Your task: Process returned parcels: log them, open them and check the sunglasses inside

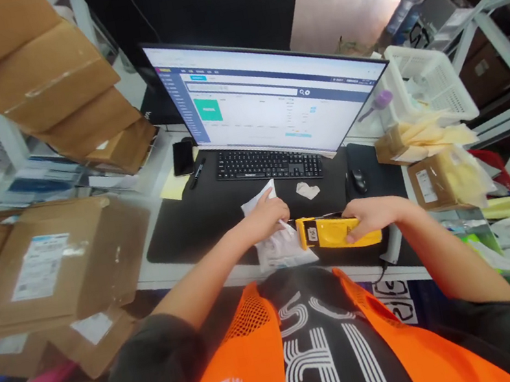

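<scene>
At the front edge of the desk, my left hand (265, 215) is closed on a thin white plastic bag (281, 251), pinching its upper part. Beside it, my right hand (372, 216) grips a yellow box (329, 232) with a black-and-white label on its left end. The box lies sideways, and its left end is against or just beside the bag; whether they touch is unclear. A crumpled white scrap (308, 190) lies on the black desk mat (201, 223) behind the bag.
A keyboard (268, 165) stands below the lit monitor (269, 103). A mouse (358, 180) is at right, and a phone (183, 158) and black marker (197, 173) at left. Cardboard boxes (51, 266) crowd the left side; a white basket (433, 80) stands back right.
</scene>
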The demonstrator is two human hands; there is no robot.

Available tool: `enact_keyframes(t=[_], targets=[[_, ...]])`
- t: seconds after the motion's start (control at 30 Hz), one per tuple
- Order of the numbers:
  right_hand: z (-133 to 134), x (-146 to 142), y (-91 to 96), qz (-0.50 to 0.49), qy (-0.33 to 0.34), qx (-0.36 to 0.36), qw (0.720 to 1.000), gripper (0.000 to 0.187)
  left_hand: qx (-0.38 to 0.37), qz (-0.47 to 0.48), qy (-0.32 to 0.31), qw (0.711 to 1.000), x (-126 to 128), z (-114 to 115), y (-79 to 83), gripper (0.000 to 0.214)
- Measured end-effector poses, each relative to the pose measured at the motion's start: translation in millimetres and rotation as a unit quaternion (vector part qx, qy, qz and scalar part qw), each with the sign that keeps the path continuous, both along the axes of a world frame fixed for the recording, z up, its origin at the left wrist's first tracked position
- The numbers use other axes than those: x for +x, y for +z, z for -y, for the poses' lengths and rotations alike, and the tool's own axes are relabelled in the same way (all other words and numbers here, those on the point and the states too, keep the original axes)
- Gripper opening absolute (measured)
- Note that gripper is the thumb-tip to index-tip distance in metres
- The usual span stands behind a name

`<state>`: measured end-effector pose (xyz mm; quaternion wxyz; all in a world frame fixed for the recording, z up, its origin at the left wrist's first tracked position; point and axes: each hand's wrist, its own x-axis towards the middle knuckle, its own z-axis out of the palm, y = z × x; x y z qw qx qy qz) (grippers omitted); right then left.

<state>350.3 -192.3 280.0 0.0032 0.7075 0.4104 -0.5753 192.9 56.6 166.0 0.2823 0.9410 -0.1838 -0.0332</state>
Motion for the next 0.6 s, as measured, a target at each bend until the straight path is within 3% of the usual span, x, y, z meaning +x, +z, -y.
enact_keyframes(t=[0.1,0.2,0.3,0.43,0.53,0.6], targets=[[-4,4,35.5,-0.084,-0.001,0.022,0.996,0.05,-0.067,0.083,0.04,0.993,-25,-1,22.6,0.013],[-18,-1,40.7,-0.202,-0.014,-0.01,0.979,0.048,-0.11,0.16,0.098,0.976,-56,7,5.4,0.014],[-47,-17,7.7,-0.243,-0.012,-0.068,0.968,0.055,-0.15,0.194,0.204,0.948,-90,15,-45.4,0.02],[-92,-53,-59.9,-0.162,0.042,-0.063,0.984,0.057,-0.214,0.139,0.334,0.908,-137,20,-116.9,0.027],[-118,-83,-97.0,-0.115,0.084,-0.065,0.988,0.058,-0.241,0.105,0.423,0.867,-171,23,-150.5,0.022],[-130,-99,-112.1,-0.099,0.107,-0.076,0.986,0.06,-0.26,0.081,0.511,0.815,-191,30,-165.1,0.017]])
